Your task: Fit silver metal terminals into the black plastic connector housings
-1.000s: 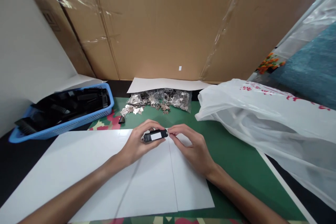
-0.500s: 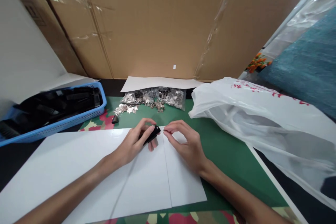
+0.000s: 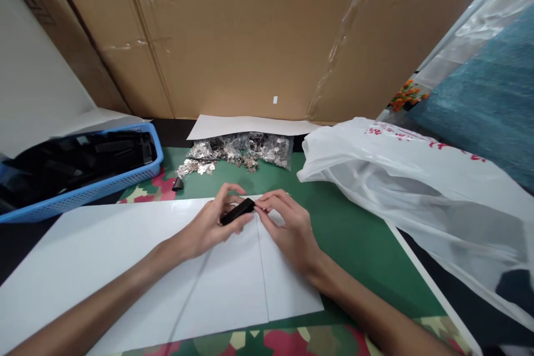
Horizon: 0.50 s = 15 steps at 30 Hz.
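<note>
Two bare forearms reach in from the near edge over large white sheets of paper (image 3: 125, 267) that lie side by side on the table. The left hand (image 3: 204, 228) holds a small black oblong plastic part (image 3: 237, 211) just above the paper, its fingers clamped around the part's left end with the thumb over the top. The right hand (image 3: 290, 231) meets it from the other side, thumb and forefinger pinched together at the part's right tip, the other fingers curled loosely above the sheet.

Beyond the paper lies a green cutting mat (image 3: 359, 233) with a camouflage-patterned border. A tiny black piece (image 3: 178, 184) sits on it near the left, beside a clear bag of small shiny metal pieces (image 3: 237, 153), some of them spilled onto the mat. To the left stands a blue perforated plastic basket (image 3: 83, 192) filled with black parts. To the right a big white plastic bag with red print (image 3: 417, 178) slumps across the table. Behind everything stands a brown cardboard wall (image 3: 250, 39) with strips of clear tape.
</note>
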Each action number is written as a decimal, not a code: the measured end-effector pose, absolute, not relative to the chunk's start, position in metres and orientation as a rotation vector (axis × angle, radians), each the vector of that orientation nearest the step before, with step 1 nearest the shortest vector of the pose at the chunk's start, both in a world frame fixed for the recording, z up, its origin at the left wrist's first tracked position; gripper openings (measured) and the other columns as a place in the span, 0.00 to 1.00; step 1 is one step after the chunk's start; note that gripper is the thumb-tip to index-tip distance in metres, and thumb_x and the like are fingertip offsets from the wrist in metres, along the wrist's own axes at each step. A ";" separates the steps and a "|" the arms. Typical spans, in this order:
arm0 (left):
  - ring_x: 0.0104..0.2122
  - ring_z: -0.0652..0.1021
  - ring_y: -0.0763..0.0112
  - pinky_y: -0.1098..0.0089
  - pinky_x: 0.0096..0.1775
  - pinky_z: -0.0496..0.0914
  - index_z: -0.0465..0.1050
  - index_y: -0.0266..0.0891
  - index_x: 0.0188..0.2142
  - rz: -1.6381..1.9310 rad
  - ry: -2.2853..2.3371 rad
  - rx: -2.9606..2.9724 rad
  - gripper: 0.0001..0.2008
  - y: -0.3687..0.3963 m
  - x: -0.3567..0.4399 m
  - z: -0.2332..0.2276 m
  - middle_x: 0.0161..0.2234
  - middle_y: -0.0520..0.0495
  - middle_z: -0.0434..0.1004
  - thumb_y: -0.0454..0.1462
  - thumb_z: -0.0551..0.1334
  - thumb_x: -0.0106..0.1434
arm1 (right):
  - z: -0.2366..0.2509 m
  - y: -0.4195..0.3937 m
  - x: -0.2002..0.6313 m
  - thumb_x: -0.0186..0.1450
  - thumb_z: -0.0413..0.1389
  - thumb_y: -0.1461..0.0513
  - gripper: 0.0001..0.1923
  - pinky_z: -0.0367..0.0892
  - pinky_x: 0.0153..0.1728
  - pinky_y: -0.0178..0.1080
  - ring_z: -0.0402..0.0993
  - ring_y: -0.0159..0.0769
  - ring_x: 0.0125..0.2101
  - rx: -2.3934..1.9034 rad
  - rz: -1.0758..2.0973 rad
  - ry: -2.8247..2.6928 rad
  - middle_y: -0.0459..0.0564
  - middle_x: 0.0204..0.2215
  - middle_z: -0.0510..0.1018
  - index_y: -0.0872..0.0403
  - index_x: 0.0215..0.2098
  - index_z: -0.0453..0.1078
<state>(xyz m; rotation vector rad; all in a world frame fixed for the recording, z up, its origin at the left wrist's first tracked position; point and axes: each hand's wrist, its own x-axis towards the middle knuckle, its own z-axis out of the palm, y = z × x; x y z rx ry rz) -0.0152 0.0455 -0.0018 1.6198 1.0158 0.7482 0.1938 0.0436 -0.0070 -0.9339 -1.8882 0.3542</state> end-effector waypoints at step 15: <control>0.34 0.76 0.70 0.71 0.36 0.69 0.63 0.45 0.56 0.662 1.081 1.840 0.16 0.045 -0.017 0.001 0.40 0.50 0.79 0.47 0.59 0.74 | -0.008 0.046 0.201 0.71 0.57 0.71 0.12 0.78 0.46 0.40 0.81 0.38 0.43 -0.921 0.380 -1.919 0.54 0.42 0.81 0.53 0.47 0.79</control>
